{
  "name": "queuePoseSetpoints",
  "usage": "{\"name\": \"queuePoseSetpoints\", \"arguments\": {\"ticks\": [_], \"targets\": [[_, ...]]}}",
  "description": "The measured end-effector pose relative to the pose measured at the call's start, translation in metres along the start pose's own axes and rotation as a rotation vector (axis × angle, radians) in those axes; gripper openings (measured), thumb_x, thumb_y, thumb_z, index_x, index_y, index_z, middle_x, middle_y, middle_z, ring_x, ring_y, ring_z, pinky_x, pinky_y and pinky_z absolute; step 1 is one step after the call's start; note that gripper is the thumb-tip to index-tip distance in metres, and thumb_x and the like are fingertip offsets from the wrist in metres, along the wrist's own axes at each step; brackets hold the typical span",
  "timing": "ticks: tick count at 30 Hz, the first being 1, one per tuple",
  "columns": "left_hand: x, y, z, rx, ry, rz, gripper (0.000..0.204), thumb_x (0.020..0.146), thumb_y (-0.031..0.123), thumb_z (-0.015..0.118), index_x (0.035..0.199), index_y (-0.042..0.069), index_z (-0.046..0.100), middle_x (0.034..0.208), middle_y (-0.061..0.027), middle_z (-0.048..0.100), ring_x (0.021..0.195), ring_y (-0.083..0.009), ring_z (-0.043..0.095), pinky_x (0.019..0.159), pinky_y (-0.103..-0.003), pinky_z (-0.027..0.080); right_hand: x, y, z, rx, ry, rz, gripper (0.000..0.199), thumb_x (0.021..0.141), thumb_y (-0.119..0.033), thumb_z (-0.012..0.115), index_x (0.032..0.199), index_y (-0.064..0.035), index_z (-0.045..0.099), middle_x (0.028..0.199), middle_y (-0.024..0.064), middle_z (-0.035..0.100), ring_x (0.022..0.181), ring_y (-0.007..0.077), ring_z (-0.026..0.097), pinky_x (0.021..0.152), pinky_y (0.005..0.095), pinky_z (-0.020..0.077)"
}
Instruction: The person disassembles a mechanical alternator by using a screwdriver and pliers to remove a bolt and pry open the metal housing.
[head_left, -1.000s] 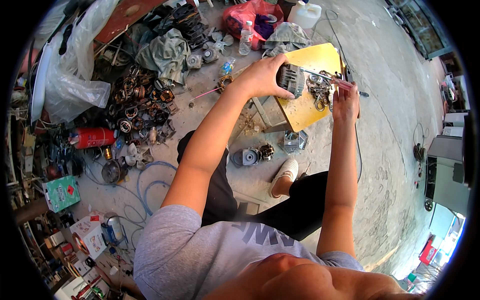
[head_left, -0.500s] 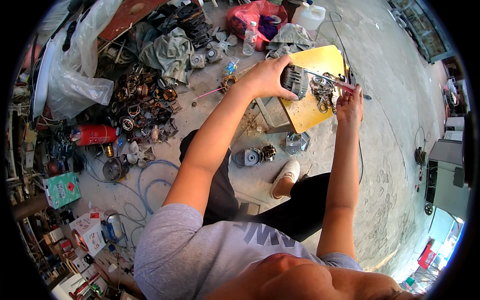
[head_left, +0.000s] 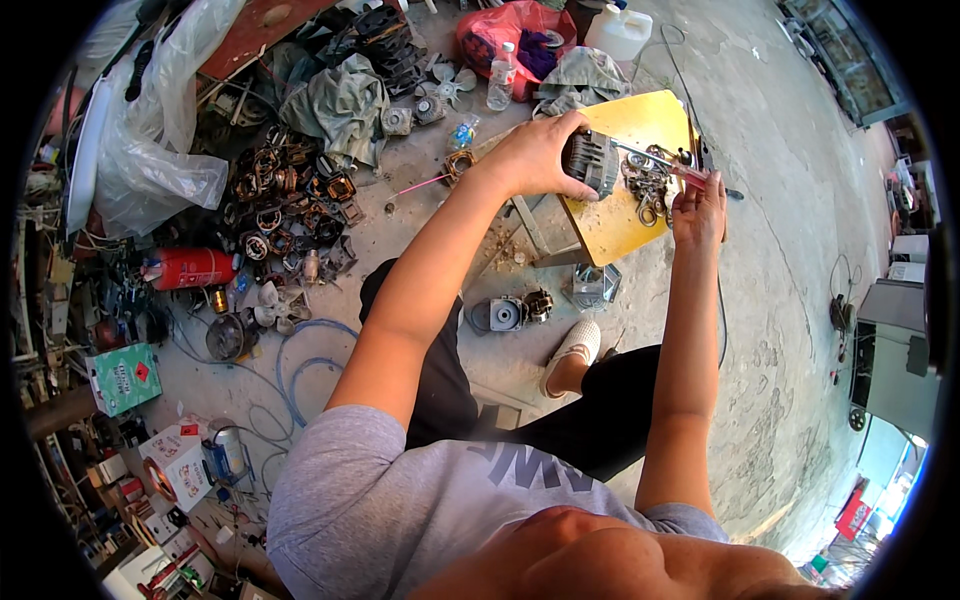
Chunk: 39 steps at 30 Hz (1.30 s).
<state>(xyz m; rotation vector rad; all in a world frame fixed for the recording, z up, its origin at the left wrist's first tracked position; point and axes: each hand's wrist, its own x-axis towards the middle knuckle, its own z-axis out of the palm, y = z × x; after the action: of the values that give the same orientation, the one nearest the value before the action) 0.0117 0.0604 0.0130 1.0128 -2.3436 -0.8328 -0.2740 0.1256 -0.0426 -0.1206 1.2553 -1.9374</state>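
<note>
My left hand (head_left: 540,157) is closed around a finned grey metal motor housing (head_left: 598,165), held at the edge of a small yellow table (head_left: 640,115). In my right hand (head_left: 699,212) is a screwdriver (head_left: 688,174) with a reddish, see-through handle. Its long shaft points left at the housing; whether the tip touches it is too small to tell. Beneath the shaft, a cluster of small metal parts and rings (head_left: 650,196) lies on the tabletop.
On the floor below the table sit an opened motor (head_left: 506,314) and a clear square container (head_left: 594,287). Heaped motor cores (head_left: 285,195) spread to the left, near a red cylinder (head_left: 190,269). A water bottle (head_left: 501,80) and white jug (head_left: 617,35) stand behind.
</note>
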Motion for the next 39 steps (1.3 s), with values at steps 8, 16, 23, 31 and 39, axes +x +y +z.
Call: {"name": "queuePoseSetpoints", "arguments": {"ticks": [8, 16, 23, 31, 39], "targets": [[0.002, 0.002, -0.002, -0.036, -0.028, -0.038, 0.085, 0.058, 0.043, 0.092, 0.124, 0.009, 0.05, 0.116, -0.015, 0.066, 0.108, -0.0314, 0.065, 0.094, -0.04, 0.051, 0.014, 0.004, -0.01, 0.028, -0.093, -0.048, 0.033, 0.1, -0.023, 0.061, 0.132, -0.0196, 0.052, 0.109, 0.0, 0.065, 0.092, 0.0118, 0.063, 0.075, 0.0278, 0.0467], [0.002, 0.0, -0.001, -0.029, -0.035, -0.043, 0.084, 0.058, 0.043, 0.092, 0.122, 0.008, 0.051, 0.117, -0.0163, 0.064, 0.111, -0.0325, 0.063, 0.095, -0.04, 0.05, -0.015, -0.004, 0.014, -0.027, 0.025, 0.052, 0.031, 0.104, -0.023, 0.053, 0.134, -0.0163, 0.049, 0.115, 0.0008, 0.061, 0.098, 0.0132, 0.061, 0.082, 0.0306, 0.0448], [0.002, 0.002, -0.001, -0.032, -0.032, -0.033, 0.084, 0.058, 0.043, 0.092, 0.122, 0.007, 0.051, 0.117, -0.017, 0.064, 0.11, -0.0332, 0.063, 0.095, -0.04, 0.05, 0.002, 0.002, 0.0, 0.036, -0.136, -0.113, 0.038, 0.104, -0.024, 0.052, 0.141, -0.0177, 0.044, 0.115, -0.0005, 0.06, 0.098, 0.0122, 0.059, 0.081, 0.0339, 0.0435], [0.002, 0.002, -0.002, -0.02, -0.032, -0.026, 0.084, 0.059, 0.043, 0.092, 0.122, 0.008, 0.05, 0.114, -0.0166, 0.066, 0.108, -0.0333, 0.064, 0.092, -0.041, 0.05, 0.001, -0.004, 0.001, -0.045, -0.018, -0.036, 0.037, 0.106, -0.017, 0.046, 0.143, -0.0133, 0.043, 0.13, 0.0085, 0.058, 0.109, 0.0189, 0.06, 0.093, 0.0377, 0.0471], [0.001, 0.0, -0.001, -0.012, -0.016, -0.019, 0.085, 0.059, 0.043, 0.091, 0.123, 0.008, 0.049, 0.113, -0.017, 0.066, 0.108, -0.0339, 0.064, 0.092, -0.041, 0.05, -0.003, -0.006, 0.007, 0.062, -0.08, -0.034, 0.04, 0.103, -0.02, 0.053, 0.142, -0.0136, 0.046, 0.119, 0.0054, 0.06, 0.105, 0.0184, 0.06, 0.09, 0.0341, 0.0482]]}}
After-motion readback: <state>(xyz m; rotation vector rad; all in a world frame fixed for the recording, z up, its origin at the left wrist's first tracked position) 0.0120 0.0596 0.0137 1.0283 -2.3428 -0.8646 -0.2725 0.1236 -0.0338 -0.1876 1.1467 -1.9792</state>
